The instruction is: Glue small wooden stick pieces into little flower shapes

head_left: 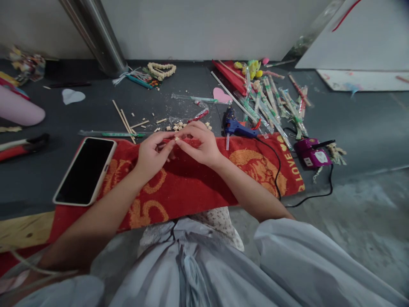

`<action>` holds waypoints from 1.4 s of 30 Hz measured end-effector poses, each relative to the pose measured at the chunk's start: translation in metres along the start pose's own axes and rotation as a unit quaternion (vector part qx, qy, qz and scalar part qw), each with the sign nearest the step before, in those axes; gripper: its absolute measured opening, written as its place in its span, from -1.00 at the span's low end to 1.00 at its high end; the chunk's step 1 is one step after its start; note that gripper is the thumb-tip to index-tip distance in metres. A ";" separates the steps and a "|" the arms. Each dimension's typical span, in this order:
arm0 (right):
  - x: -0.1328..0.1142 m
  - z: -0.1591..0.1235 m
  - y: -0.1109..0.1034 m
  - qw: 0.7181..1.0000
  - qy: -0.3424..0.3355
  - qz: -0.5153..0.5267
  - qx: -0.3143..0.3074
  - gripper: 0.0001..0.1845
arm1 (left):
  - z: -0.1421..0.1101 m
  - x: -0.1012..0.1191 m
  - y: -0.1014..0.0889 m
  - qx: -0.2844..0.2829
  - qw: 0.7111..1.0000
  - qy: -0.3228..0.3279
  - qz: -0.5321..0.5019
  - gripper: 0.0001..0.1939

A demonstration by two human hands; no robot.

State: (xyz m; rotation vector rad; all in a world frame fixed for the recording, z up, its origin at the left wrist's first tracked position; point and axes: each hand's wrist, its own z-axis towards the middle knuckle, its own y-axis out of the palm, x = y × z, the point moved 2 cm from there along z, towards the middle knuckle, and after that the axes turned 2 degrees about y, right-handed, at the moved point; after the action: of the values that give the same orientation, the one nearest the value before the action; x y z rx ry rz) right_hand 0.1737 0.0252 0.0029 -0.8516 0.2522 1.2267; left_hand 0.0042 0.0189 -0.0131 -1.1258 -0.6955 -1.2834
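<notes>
Small wooden piece (176, 139) is sitting pinched between the fingertips of both hands, held just above the far edge of the red towel (191, 187). Left hand (152, 153) is curling its fingers inward, thumb and forefinger closing on the piece from the left. Right hand (200, 143) is meeting it from the other side, fingers bent and bunched, thumb pressing toward the same spot; whether anything more is hidden inside either palm cannot be told.

Nearest the person, grey clothing (198, 264) is filling the bottom of the view. Both forearms are lying across the towel, and a smartphone (85, 169) with a dark screen is resting on the towel's left end. A blue glue gun (238, 126) is lying just beyond the right hand at the towel's far edge, its black cord (277, 166) trailing over the cloth. A purple device (311, 154) is sitting just off the towel's right end.

Just past the fingers, more cut wooden bits (179, 125) are lying scattered beside bare sticks (124, 120). Further right, wrapped chopsticks (275, 106) are lying in a loose heap, with a pink paper heart (221, 95) near them. At the far edge, a heart of wooden bits (161, 69) is lying beside a metal post (99, 36).
</notes>
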 end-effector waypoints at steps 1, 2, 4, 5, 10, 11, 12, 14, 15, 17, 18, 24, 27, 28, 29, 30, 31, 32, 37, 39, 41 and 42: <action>0.001 0.000 0.000 1.000 0.001 -0.003 -0.002 -0.84 | 0.001 -0.001 0.001 -0.015 1.000 -0.017 -0.020 -0.73; 0.002 0.000 0.000 1.000 0.003 -0.004 -0.005 -0.83 | 0.001 -0.001 0.002 -0.026 0.999 -0.031 -0.035 -0.72; 0.002 0.000 0.000 1.000 0.005 -0.002 -0.010 -0.82 | 0.002 0.000 0.002 -0.031 0.997 -0.046 -0.051 -0.73; 0.003 0.000 0.000 1.000 0.007 -0.002 -0.012 -0.81 | 0.003 0.001 0.001 -0.024 0.997 -0.047 -0.052 -0.73; 0.003 0.000 -0.001 1.000 0.018 -0.004 -0.018 -0.77 | 0.005 0.002 -0.003 0.047 0.998 -0.027 -0.045 -0.74; 0.003 0.001 -0.001 1.000 0.015 -0.001 -0.015 -0.77 | 0.006 0.001 -0.004 0.061 0.996 -0.030 -0.054 -0.75; 0.003 0.001 -0.002 1.000 0.012 0.002 -0.010 -0.78 | 0.007 0.000 -0.005 0.073 0.994 -0.037 -0.066 -0.75; 0.003 0.001 -0.003 1.000 0.007 0.006 -0.001 -0.79 | 0.009 -0.004 -0.006 0.084 0.990 -0.065 -0.093 -0.75; 0.004 0.000 -0.003 1.000 0.005 0.005 0.001 -0.80 | 0.010 -0.005 -0.006 0.080 0.987 -0.086 -0.109 -0.74; 0.004 0.000 -0.002 1.000 0.001 -0.002 -0.002 -0.80 | 0.010 -0.005 -0.004 0.060 0.979 -0.131 -0.147 -0.71; 0.004 0.000 -0.002 1.000 -0.002 -0.007 -0.005 -0.80 | 0.010 -0.005 -0.003 0.047 0.973 -0.150 -0.167 -0.69; 0.005 -0.002 0.001 0.999 -0.017 -0.021 -0.022 -0.80 | 0.009 -0.001 -0.001 0.012 0.953 -0.216 -0.213 -0.72; 0.008 -0.003 0.002 0.999 -0.016 -0.019 -0.030 -0.79 | 0.010 -0.002 -0.002 0.003 0.949 -0.228 -0.216 -0.74; 0.009 -0.004 0.003 0.999 -0.017 -0.018 -0.028 -0.79 | 0.010 -0.002 -0.002 0.000 0.949 -0.227 -0.217 -0.74; 0.009 -0.004 0.003 0.999 -0.019 -0.016 -0.022 -0.80 | 0.011 -0.002 -0.002 -0.001 0.950 -0.223 -0.218 -0.74; 0.010 -0.004 0.003 1.000 -0.022 -0.014 -0.016 -0.80 | 0.011 -0.001 -0.003 -0.002 0.951 -0.220 -0.218 -0.73; 0.010 -0.004 0.003 1.000 -0.025 -0.011 -0.009 -0.80 | 0.011 -0.001 -0.002 -0.002 0.952 -0.215 -0.217 -0.73; 0.011 -0.004 0.003 1.000 -0.027 -0.010 -0.005 -0.80 | 0.012 0.000 -0.002 -0.001 0.954 -0.210 -0.216 -0.73; 0.010 -0.004 0.003 1.000 -0.012 -0.017 -0.020 -0.77 | 0.011 0.002 0.000 0.006 0.961 -0.188 -0.201 -0.79; 0.008 -0.004 0.003 1.000 -0.015 -0.015 -0.014 -0.78 | 0.011 0.000 -0.002 0.023 0.965 -0.185 -0.186 -0.81; 0.007 -0.004 0.003 1.000 -0.023 -0.007 -0.005 -0.79 | 0.013 -0.005 -0.005 0.060 0.968 -0.177 -0.168 -0.80; 0.006 -0.003 0.002 1.000 -0.023 -0.005 -0.005 -0.79 | 0.015 -0.008 -0.008 0.084 0.968 -0.170 -0.163 -0.79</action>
State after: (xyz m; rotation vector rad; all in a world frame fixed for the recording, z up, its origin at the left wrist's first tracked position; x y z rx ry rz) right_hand 0.1745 0.0274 -0.0041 -0.8310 0.2054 1.2382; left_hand -0.0025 0.0361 -0.0129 -1.1329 -1.2643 -1.2840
